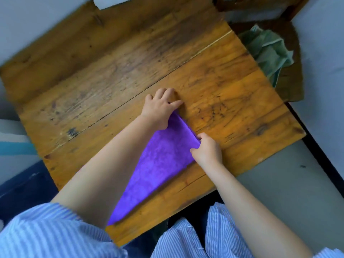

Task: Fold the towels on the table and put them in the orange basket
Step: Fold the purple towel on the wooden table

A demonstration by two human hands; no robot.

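The purple towel [158, 164] lies flat on the wooden table [111, 75], stretched from the near edge by your body toward the middle of the tabletop, with your left forearm crossing over part of it. Your left hand [160, 108] rests on its far corner, fingers spread fairly wide and pressed down against cloth and wood. Your right hand [207, 149] grips the towel's right-hand corner, thumb and fingers curled in and pinching the edge where the cloth bunches into a small ridge. Beyond the table's far right edge a crumpled green towel [268, 51] sits on a dark wooden chair [290, 86], well apart from your hands. Your blue-striped sleeves [46, 231] fill the bottom of the view, and pale floor [279, 179] shows to the right of the table
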